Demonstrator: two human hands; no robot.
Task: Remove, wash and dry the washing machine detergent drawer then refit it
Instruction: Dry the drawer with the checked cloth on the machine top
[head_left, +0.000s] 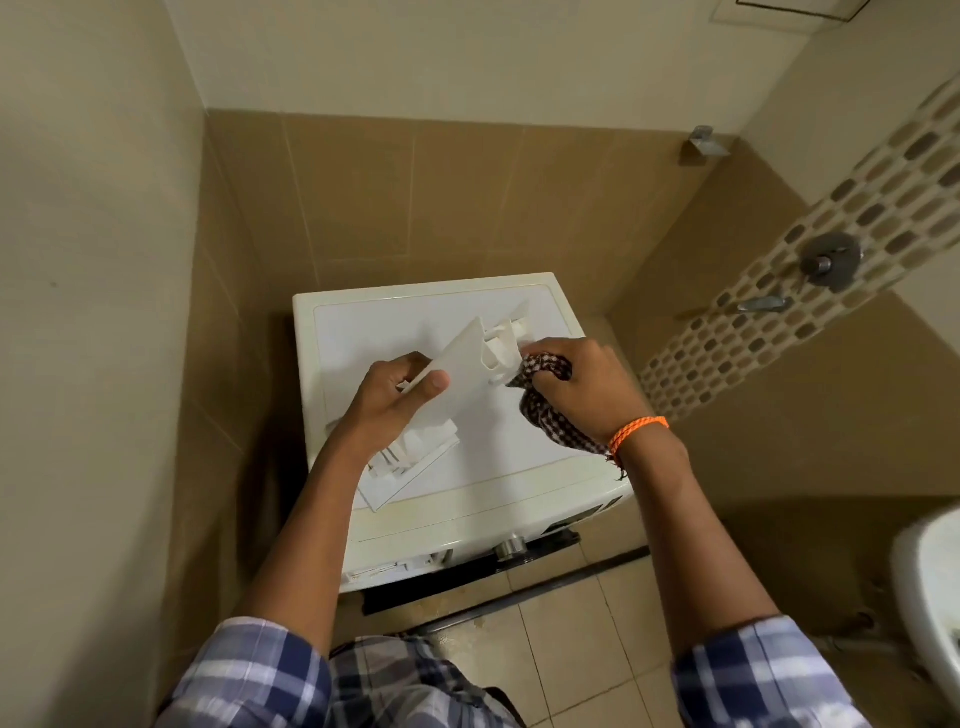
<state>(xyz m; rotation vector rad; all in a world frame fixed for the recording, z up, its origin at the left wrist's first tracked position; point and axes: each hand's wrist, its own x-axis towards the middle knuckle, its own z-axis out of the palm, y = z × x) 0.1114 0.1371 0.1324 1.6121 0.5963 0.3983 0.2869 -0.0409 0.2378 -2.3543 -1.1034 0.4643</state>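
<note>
A white detergent drawer (470, 364) of smooth, hard plastic with a slight sheen. Against its end sits a checked cloth (545, 400), woven in dark brown and white, soft and matt, bunched into folds. A second white plastic drawer insert (410, 462), moulded with ribs, lies on the washing machine top (395, 325), a glossy cream-white panel that looks smooth. A chrome-look metal knob (510, 547) shines on the machine front. The wall tiles (467, 197) are tan and matt; a mosaic tile strip (810, 249) is smoother, with a shiny metal tap (828, 258). An orange braided cord bracelet (636, 434) and checked woven shirt sleeves (260, 670) are fabric.
</note>
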